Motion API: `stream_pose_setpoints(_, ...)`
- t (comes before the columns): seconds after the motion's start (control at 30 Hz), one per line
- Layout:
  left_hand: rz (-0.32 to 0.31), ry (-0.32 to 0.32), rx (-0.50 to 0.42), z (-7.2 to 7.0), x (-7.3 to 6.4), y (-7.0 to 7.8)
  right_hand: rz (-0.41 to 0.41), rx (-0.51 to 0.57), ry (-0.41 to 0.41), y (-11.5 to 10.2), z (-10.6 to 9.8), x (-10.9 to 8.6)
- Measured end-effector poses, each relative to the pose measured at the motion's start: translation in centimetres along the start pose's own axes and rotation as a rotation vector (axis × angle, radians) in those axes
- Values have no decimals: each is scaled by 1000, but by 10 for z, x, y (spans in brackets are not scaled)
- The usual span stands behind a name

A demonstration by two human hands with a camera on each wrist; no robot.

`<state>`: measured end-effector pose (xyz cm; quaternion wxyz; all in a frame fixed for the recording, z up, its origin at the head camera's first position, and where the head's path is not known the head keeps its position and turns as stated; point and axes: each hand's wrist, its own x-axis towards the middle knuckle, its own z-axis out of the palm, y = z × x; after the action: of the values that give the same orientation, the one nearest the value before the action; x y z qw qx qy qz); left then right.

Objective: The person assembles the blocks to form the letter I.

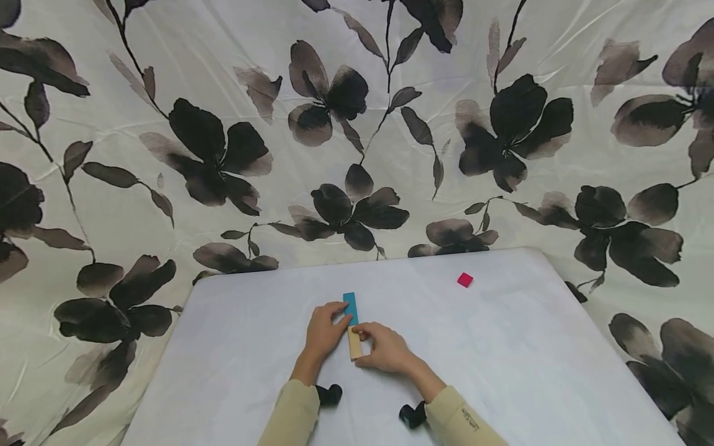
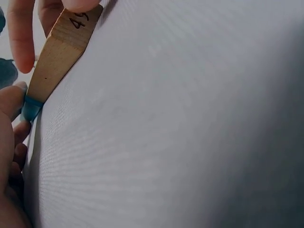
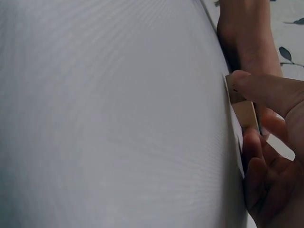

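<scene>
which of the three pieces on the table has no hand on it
The red piece, alone toward the table's far right; the left hand touches the blue piece, the right hand grips the wooden piece.

Blue block (image 1: 352, 310): left side partly hidden by left hand (image 1: 325, 331). Wooden block (image 1: 354, 348): right side partly behind right hand (image 1: 387, 350); written figures (image 2: 78, 20) on its end, second one unclear to me. Right sleeve (image 1: 457, 427): cut off below, its print (image 1: 470, 419) too small to read. White surface (image 1: 251, 347): near edge out of head view. Red piece (image 1: 465, 280), toward far right corner: too small for detail.
</scene>
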<state>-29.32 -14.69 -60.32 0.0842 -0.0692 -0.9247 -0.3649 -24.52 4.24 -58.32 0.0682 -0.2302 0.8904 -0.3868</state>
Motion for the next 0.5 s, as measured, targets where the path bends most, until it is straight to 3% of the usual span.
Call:
stream_pose_setpoints(0.27,14,1,-3,2,-1,-1,-18,131,-74,0,-11,1)
stream_pose_setpoints(0.5,51,14,-50,-1,1,-4,-36,179,-81,5,-27,1)
